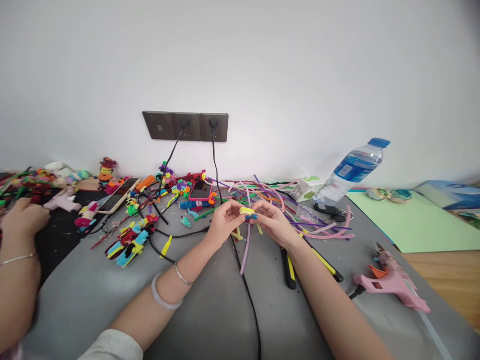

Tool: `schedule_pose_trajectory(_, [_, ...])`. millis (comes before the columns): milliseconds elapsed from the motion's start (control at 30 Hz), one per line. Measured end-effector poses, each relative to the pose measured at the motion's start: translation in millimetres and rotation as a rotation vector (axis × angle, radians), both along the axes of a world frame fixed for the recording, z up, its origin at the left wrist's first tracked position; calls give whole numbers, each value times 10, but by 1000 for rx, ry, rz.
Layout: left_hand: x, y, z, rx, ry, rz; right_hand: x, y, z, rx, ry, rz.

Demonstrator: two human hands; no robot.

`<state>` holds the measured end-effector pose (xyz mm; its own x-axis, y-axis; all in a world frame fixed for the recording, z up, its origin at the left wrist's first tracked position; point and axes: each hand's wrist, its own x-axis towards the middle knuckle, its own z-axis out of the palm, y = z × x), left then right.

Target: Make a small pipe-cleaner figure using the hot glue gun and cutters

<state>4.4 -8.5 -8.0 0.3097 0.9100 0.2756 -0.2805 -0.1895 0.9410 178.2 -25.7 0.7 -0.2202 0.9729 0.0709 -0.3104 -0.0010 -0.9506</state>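
Note:
Over the middle of the grey table, both hands pinch a short yellow fuzzy piece (246, 211), which looks like bent pipe cleaner. My left hand (227, 222) has thumb and forefinger closed on its left end. From the other side my right hand (275, 225), with dark blue nails, grips the right end. Fingertips hide part of the piece. Below the hands a lilac pipe cleaner (245, 255) runs toward me. A loose yellow piece (166, 246) lies to the left. Beneath my right forearm are black-and-yellow tool handles (289, 270), their heads hidden.
Purple and pink pipe cleaners (270, 192) spread behind my hands. A pink glue gun (392, 287) lies at right; a water bottle (350, 170) leans behind. Fuzzy figures (131, 240) and a phone (119, 195) are left. A black cable (247, 295) crosses the table. Another person's hand (24, 220) is far left.

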Motion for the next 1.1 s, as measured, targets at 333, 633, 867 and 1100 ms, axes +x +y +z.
schedule_pose_trajectory(333, [-6, 12, 12, 22, 9, -4, -9, -34, 42, -25, 34, 67])
schedule_pose_trajectory(633, [-10, 20, 2, -31, 3, -7, -5, -29, 32, -30, 23, 64])
schedule_pose_trajectory(867, [-18, 42, 20, -37, 24, 10, 67, 29, 61, -20, 15, 28])
schedule_pose_trajectory(1100, [-9, 47, 2, -5, 68, -3, 540, -136, 589, -25, -214, -391])
